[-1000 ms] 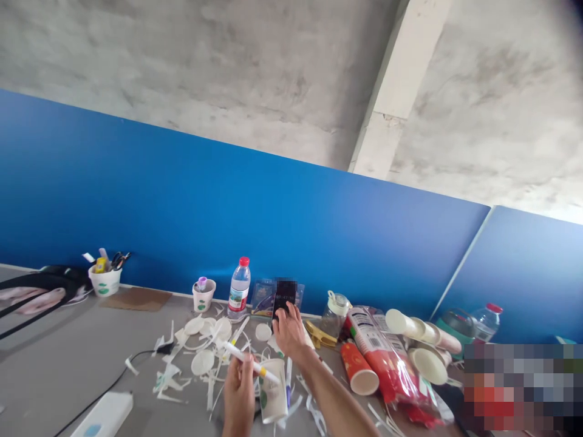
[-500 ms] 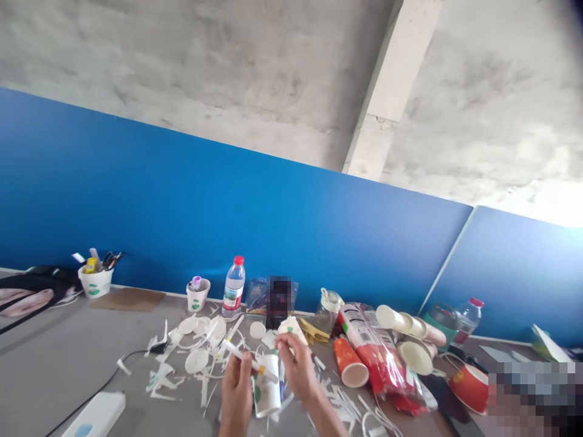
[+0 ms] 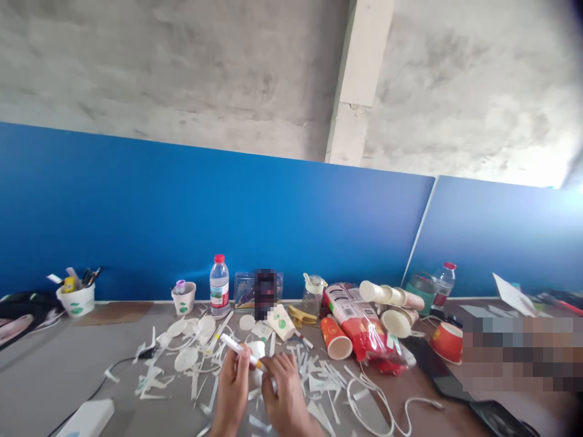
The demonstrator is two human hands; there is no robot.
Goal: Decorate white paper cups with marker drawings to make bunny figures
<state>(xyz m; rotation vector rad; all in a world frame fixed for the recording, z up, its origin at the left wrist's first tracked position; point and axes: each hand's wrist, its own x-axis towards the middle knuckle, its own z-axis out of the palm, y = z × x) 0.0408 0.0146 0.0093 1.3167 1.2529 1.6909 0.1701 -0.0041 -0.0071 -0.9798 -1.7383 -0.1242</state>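
My left hand [image 3: 233, 388] is closed around a white marker with a yellow band [image 3: 240, 350], its tip pointing up and to the left. My right hand [image 3: 285, 394] sits just to the right of it, fingers curled against a white paper cup [image 3: 256, 351] that shows between the two hands. Both hands are low at the near edge of the grey table [image 3: 73, 370], among cut paper strips and discs [image 3: 191, 358]. How much of the cup my right hand grips is hidden.
Along the blue partition [image 3: 182, 218] stand a water bottle [image 3: 219, 290], a blurred phone [image 3: 265, 293], cups of tools [image 3: 76, 296], a red sleeve of paper cups [image 3: 359, 321] and loose cups [image 3: 336, 344]. A white power strip [image 3: 86, 420] and cable lie at near left.
My right hand has drawn back from the phone at the partition to the cup beside my left hand. The view has swung right and levelled; the marker stays in my left hand.
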